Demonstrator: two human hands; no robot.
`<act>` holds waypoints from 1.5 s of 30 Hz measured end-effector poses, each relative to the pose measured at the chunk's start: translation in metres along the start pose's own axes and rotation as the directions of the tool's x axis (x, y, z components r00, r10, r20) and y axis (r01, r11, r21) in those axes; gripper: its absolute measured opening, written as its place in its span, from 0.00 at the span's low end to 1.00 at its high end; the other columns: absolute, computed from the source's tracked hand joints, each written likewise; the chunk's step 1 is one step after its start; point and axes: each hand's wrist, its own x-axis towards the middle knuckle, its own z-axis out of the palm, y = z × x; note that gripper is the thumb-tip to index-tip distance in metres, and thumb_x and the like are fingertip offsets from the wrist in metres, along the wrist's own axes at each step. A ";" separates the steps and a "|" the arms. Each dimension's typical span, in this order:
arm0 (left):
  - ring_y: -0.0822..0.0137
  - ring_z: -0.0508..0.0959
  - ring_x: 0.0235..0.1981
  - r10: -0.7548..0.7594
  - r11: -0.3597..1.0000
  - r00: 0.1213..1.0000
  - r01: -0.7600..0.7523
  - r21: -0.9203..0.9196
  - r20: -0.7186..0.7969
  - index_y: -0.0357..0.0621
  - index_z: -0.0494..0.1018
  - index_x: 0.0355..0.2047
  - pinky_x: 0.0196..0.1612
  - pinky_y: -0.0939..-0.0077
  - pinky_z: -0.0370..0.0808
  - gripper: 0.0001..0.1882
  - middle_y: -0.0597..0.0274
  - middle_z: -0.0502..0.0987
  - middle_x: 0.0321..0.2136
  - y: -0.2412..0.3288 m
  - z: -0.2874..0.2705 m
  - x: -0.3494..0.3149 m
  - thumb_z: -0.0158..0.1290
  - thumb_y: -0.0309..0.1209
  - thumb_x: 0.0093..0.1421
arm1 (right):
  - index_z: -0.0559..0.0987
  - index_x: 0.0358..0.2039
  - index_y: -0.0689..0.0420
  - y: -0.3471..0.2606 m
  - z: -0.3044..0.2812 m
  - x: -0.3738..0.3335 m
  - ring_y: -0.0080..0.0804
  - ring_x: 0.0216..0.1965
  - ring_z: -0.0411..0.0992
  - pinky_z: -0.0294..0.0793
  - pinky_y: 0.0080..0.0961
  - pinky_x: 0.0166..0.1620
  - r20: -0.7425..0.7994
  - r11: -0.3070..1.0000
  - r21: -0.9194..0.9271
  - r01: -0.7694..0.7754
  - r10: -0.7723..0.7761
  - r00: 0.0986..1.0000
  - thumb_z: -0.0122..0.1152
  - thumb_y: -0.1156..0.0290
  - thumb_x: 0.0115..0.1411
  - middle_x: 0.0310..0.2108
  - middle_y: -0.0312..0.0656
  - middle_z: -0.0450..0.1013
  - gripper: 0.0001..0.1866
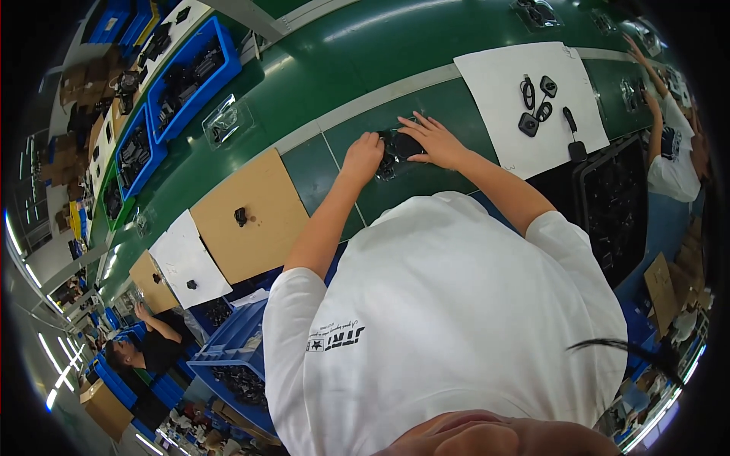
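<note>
Black parts point(408, 146) sit near the green desk's point(450, 100) front edge, left of the white sheet point(490, 91). Right hand point(435, 143) is spread loosely over them; left hand point(365, 156) is curled at their left side, can't really tell if it's gripping.

the left hand point(366, 156) has its fingers bunched at the left edge of a clear plastic piece point(386, 165) with dark parts, while the right hand point(435, 141) lies spread over a black rounded item point(403, 145) just beside it, on the green worktop point(300, 169). to the right, a white sheet point(487, 82) carries black devices with coiled cables point(528, 124); to the left, a brown board point(228, 247) bears one small black part point(241, 216) (too small to make out). farther left stand blue bins point(201, 104) of dark pieces, and other people point(673, 173) work at both sides
</note>
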 end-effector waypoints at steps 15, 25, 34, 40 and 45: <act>0.58 0.76 0.40 -0.209 0.915 0.977 0.206 -0.347 0.029 0.42 0.79 0.37 0.42 0.71 0.74 0.10 0.60 0.77 0.36 -0.003 -0.003 0.009 0.58 0.27 0.53 | 0.62 0.64 0.46 -0.001 -0.002 -0.002 0.42 0.73 0.43 0.45 0.53 0.70 0.011 1.000 -0.011 -0.002 0.002 1.000 0.62 0.48 0.59 0.72 0.29 0.48 0.36; 0.59 0.75 0.37 -0.209 0.958 0.917 0.123 -0.257 -0.340 0.41 0.80 0.39 0.42 0.73 0.74 0.12 0.62 0.77 0.34 0.011 0.014 -0.002 0.60 0.25 0.51 | 0.61 0.65 0.46 0.001 -0.001 -0.001 0.43 0.73 0.41 0.43 0.53 0.70 0.021 0.997 -0.064 0.038 -0.037 0.999 0.58 0.46 0.60 0.73 0.29 0.45 0.36; 0.62 0.72 0.30 -0.312 0.912 0.923 0.225 -0.342 -0.226 0.45 0.80 0.40 0.37 0.73 0.73 0.14 0.65 0.74 0.31 0.005 0.033 -0.001 0.58 0.24 0.51 | 0.58 0.68 0.47 -0.007 -0.014 0.000 0.40 0.73 0.41 0.41 0.54 0.71 0.036 0.990 -0.128 0.053 -0.048 0.998 0.55 0.45 0.61 0.73 0.30 0.46 0.38; 0.65 0.72 0.29 -0.124 0.991 0.980 0.116 -0.059 -0.154 0.50 0.79 0.45 0.34 0.72 0.74 0.18 0.68 0.73 0.31 0.014 0.008 -0.004 0.55 0.26 0.53 | 0.56 0.69 0.49 -0.005 -0.008 -0.006 0.32 0.73 0.42 0.36 0.52 0.71 -0.003 0.963 -0.228 0.147 -0.151 0.988 0.54 0.46 0.62 0.72 0.29 0.49 0.40; 0.62 0.74 0.29 0.022 0.993 0.995 -0.010 0.118 -0.098 0.47 0.76 0.50 0.36 0.72 0.76 0.19 0.63 0.72 0.31 0.012 0.010 -0.004 0.52 0.30 0.56 | 0.56 0.70 0.50 0.000 0.013 -0.009 0.27 0.73 0.42 0.32 0.51 0.72 -0.061 0.890 -0.385 0.243 -0.287 0.956 0.52 0.46 0.63 0.72 0.31 0.49 0.39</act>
